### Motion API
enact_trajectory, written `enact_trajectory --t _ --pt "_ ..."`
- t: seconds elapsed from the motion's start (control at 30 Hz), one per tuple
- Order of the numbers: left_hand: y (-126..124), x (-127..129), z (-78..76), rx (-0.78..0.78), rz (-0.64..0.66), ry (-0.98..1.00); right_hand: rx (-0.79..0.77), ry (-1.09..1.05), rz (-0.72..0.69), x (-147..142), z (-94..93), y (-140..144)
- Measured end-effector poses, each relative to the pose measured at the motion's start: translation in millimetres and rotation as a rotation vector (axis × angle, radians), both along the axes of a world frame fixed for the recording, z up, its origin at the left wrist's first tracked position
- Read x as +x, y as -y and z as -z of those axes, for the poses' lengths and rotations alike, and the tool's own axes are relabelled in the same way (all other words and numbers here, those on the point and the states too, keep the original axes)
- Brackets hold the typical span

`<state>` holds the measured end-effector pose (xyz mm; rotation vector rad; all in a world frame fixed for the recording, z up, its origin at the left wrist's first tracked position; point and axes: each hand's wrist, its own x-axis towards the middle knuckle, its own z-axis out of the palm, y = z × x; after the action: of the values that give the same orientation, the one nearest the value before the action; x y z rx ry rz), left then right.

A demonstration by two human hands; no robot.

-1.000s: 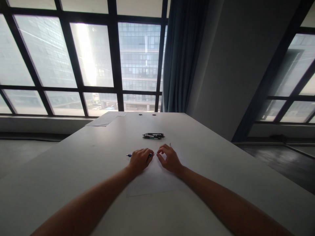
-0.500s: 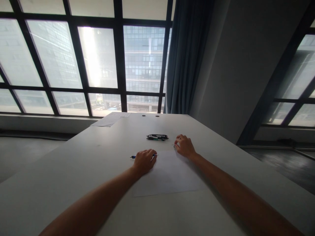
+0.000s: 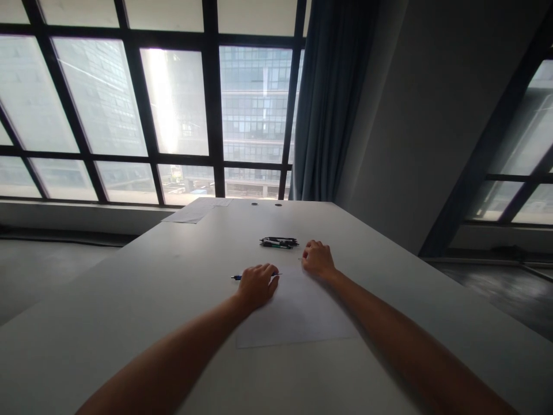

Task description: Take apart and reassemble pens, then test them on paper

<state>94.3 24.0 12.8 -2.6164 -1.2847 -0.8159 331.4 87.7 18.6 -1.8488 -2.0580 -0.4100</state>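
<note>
My left hand (image 3: 258, 286) is closed around a blue pen (image 3: 236, 277) held sideways just above the table. Its back end pokes out to the left, and a thin tip shows at the right by my thumb. To the right and slightly farther off, my right hand (image 3: 318, 259) is closed, fingers pinched together. A tiny pale end shows at its fingertips; what it belongs to is hidden. Under and between both hands lies a white sheet of paper (image 3: 298, 317). A small pile of dark pens (image 3: 279, 242) rests just beyond, left of my right hand.
The long white table (image 3: 207, 242) stretches away toward the windows. Several papers (image 3: 190, 214) lie at its far left edge. Two dark round discs (image 3: 278, 205) are near the far end. A blue curtain (image 3: 317, 115) hangs behind.
My right hand has shifted a little left, toward the left hand, with its fingers curled tighter. The left hand keeps its hold on the blue pen. The view has turned slightly.
</note>
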Motion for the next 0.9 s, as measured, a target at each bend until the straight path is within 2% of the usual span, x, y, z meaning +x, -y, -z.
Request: enact_trajectory --t 0.2,0.33,0.47,0.63,0.73,0.9 --pt "-1.7 -1.4 2.9 0.012 0.002 0.010 -0.002 -0.008 -0.029 -3.3 0.4 -0.2" --pt "-1.3 -1.5 3.0 0.031 0.010 0.025 0.111 -0.114 -0.093 -5.4 -8.5 12.5" --pt "-2.5 -1.3 2.6 0.079 0.057 0.050 0.255 -0.346 -0.251 -20.5 -11.6 42.3" --pt "-2.8 -1.4 1.3 0.138 0.116 0.047 0.266 -0.435 -0.490 -50.8 4.9 79.2" --pt "-2.3 -2.0 0.5 0.179 0.135 0.031 0.258 -0.432 -0.554 -60.0 10.1 85.9" --pt "-4.7 -4.0 2.3 0.218 0.173 0.023 0.265 -0.416 -0.610 -59.2 9.1 82.6"
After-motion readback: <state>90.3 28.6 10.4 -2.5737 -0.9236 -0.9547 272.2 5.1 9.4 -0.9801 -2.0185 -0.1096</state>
